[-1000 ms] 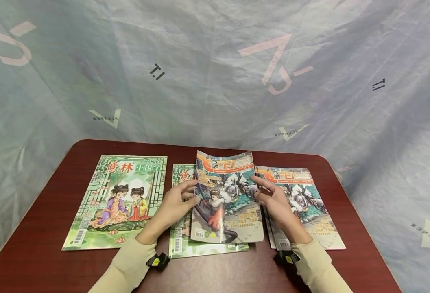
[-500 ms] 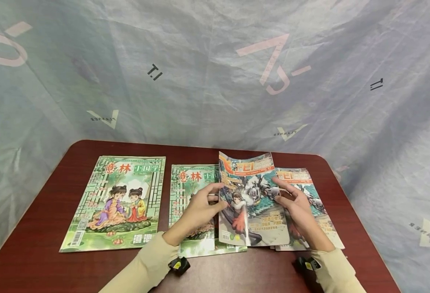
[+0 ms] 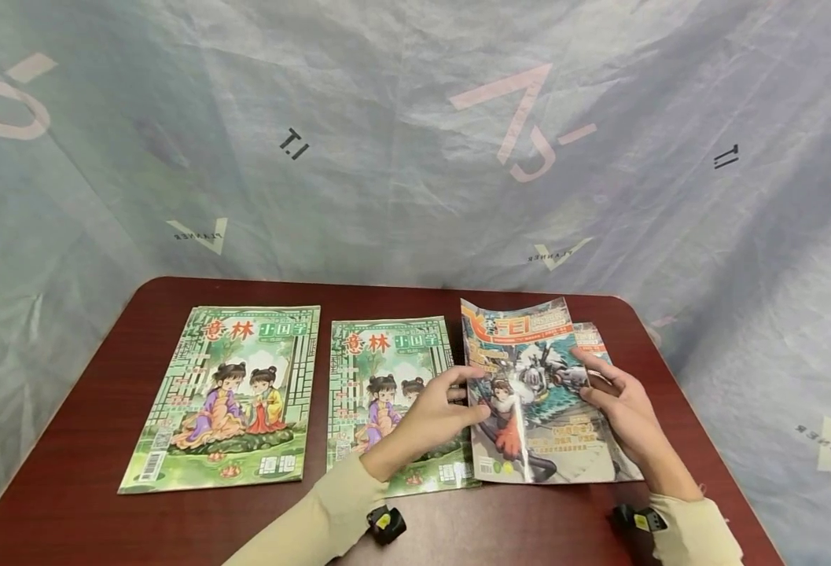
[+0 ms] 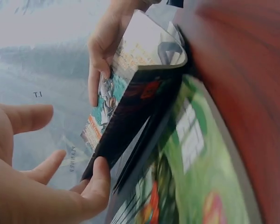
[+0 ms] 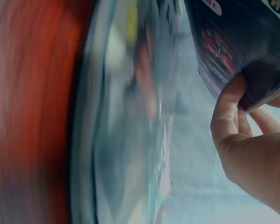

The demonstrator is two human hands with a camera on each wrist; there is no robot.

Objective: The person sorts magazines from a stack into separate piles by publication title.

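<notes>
Both hands hold a magazine [image 3: 528,409] with a "FEI" title and an armoured figure on its cover, tilted above the table. My left hand [image 3: 439,413] grips its left edge; in the left wrist view fingertips [image 4: 100,175] lie against its dark back, while other fingers stand apart from it. My right hand [image 3: 620,401] pinches the right edge, which shows in the right wrist view as a dark cover [image 5: 252,51] between the fingers. Beneath and to the right lies another magazine [image 3: 626,464] of matching look, mostly hidden. Below my left forearm is a green magazine [image 3: 358,338].
A second green magazine [image 3: 245,393], with the same two painted figures, lies at the left of the dark red table [image 3: 68,472]. It seems to have another copy under it. A grey printed cloth [image 3: 387,157] hangs behind the table.
Both hands have carried the held magazine to the right, from over the middle green magazine to over the right-hand one. More of the green cover now shows.
</notes>
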